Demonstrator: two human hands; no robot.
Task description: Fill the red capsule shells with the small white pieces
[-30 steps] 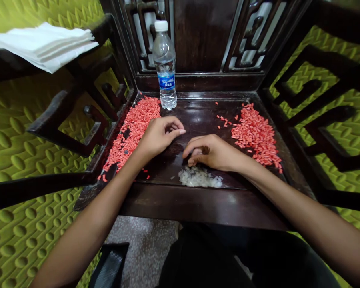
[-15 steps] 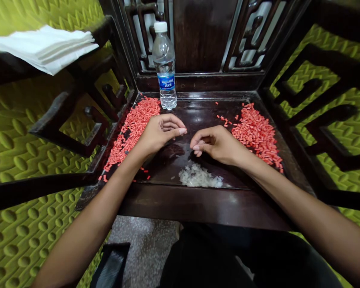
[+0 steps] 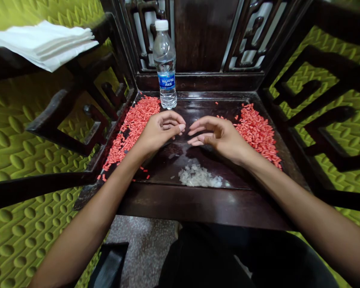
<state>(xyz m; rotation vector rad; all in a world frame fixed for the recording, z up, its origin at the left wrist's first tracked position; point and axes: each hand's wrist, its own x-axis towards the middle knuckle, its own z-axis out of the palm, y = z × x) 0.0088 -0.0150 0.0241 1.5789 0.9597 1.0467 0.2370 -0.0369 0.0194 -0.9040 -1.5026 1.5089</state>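
Over the dark wooden seat (image 3: 156,172), my left hand (image 3: 165,130) has curled fingers, its thumb near the index fingertip; whether a small piece sits between them is too small to tell. My right hand (image 3: 214,134) faces it with the fingers apart and nothing visible between them. A narrow gap separates the two hands. Small red pieces (image 3: 141,114) lie in a heap beside my left hand, and another red heap (image 3: 256,130) lies beyond my right wrist. Nearer the front edge is a pile of translucent whitish pieces (image 3: 199,176).
A water bottle (image 3: 167,68) with a white cap stands upright at the back of the seat. White folded napkins (image 3: 48,44) rest at the upper left. Carved dark wooden frames (image 3: 324,84) rise on both sides. A dark mesh bag (image 3: 109,264) is below.
My right hand has opened, its fingers spreading from a closed pinch, and has risen slightly. My left hand has stayed nearly in place.
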